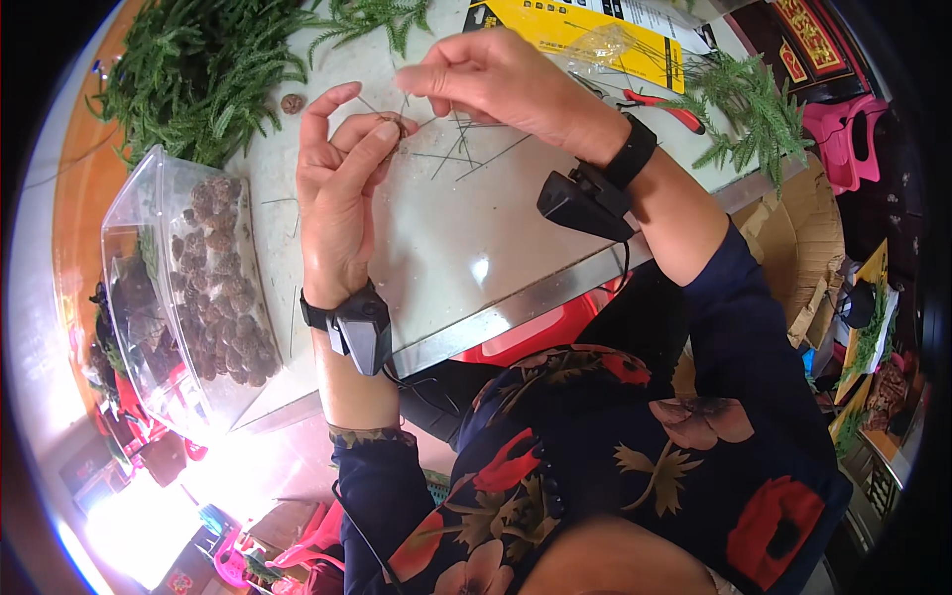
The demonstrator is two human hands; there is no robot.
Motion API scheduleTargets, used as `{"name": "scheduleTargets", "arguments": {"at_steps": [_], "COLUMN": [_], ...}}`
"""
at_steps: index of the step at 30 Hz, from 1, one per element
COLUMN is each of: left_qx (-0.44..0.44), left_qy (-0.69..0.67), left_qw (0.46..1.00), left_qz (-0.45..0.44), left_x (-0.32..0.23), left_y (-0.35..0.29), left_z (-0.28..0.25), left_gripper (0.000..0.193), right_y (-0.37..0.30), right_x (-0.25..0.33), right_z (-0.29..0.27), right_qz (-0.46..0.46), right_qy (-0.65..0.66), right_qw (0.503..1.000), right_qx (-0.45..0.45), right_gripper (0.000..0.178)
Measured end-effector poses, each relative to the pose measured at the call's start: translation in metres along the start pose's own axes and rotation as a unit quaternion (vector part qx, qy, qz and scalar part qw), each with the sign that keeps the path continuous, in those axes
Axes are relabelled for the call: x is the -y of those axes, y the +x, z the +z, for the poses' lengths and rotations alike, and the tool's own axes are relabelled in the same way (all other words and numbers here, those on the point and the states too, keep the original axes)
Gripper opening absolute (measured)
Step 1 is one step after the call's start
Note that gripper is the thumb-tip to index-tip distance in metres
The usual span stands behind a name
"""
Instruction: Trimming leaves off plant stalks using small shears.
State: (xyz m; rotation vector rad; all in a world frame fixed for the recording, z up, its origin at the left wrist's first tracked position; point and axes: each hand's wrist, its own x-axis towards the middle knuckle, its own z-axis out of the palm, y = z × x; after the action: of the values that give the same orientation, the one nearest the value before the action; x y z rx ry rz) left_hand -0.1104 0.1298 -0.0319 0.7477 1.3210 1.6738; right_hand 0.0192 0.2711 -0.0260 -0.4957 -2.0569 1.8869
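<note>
My left hand [342,183] is raised over the white table, thumb and fingers closed round a small brown pine cone [399,124]. Thin dark wire sticks out by the cone and its fingertips. Just above and to the right, my right hand [491,84] pinches what looks like the end of that thin wire [405,101], thumb against forefinger. Part of the cone is hidden behind the left thumb. Several loose wire pieces [464,151] lie scattered on the table under the right hand.
A clear plastic box [151,198] of pine cones [220,288] stands at the left. Green artificial sprigs [198,74] pile up behind it, near a single cone [292,103]. Red-handled pliers [679,111], a yellow package [575,32] and another sprig [749,109] lie at the far right.
</note>
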Motion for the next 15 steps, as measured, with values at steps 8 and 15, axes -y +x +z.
{"name": "scheduleTargets", "arguments": {"at_steps": [8, 15], "left_qx": [-0.03, 0.007], "left_qy": [0.131, 0.126], "left_qw": [0.989, 0.992], "left_qz": [0.068, -0.013], "left_x": [-0.001, 0.001], "left_y": [-0.003, -0.002], "left_z": [0.007, 0.006], "left_gripper": [0.046, 0.025], "right_y": [0.002, 0.0], "right_x": [-0.022, -0.015], "right_z": [0.019, 0.016], "right_qz": [-0.068, -0.058], "right_qy": [0.028, 0.078], "right_qw": [0.996, 0.994], "right_qx": [-0.051, -0.04], "right_gripper": [0.026, 0.018]}}
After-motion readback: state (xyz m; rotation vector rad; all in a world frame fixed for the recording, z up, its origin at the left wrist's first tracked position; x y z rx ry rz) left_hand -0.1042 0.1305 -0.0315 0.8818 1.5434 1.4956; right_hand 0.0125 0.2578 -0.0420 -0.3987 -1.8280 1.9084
